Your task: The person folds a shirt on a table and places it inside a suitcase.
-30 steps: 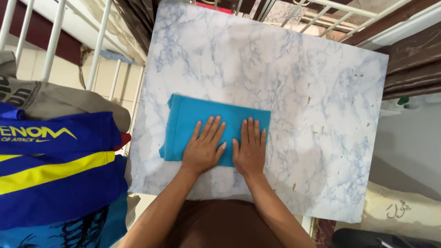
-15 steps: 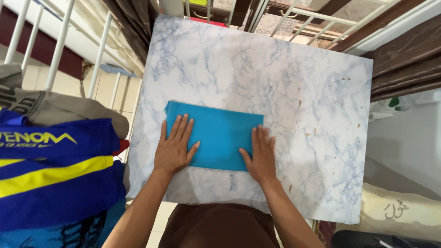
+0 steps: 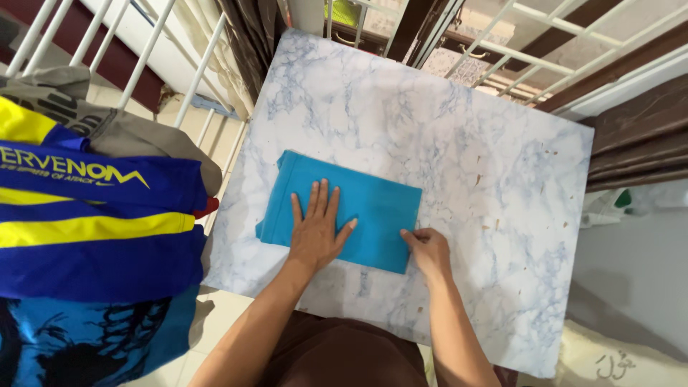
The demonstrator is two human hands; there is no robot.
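A folded blue cloth (image 3: pixel 373 204) lies flat on a marble-patterned tabletop (image 3: pixel 459 143). My left hand (image 3: pixel 315 229) presses flat on the cloth's middle with fingers spread. At the cloth's near right corner, my right hand (image 3: pixel 428 251) has its fingers curled and pinches the edge of the fabric.
A pile of clothes (image 3: pixel 93 215) in blue, yellow and grey hangs at the left beside white railing bars (image 3: pixel 143 57). Dark curtains (image 3: pixel 251 36) hang beyond the table. A white surface (image 3: pixel 631 244) lies to the right of the table.
My left hand slid from the cloth's left edge to its middle. My right hand drew in from lying flat to pinching the near right corner. The camera view shifted a little.
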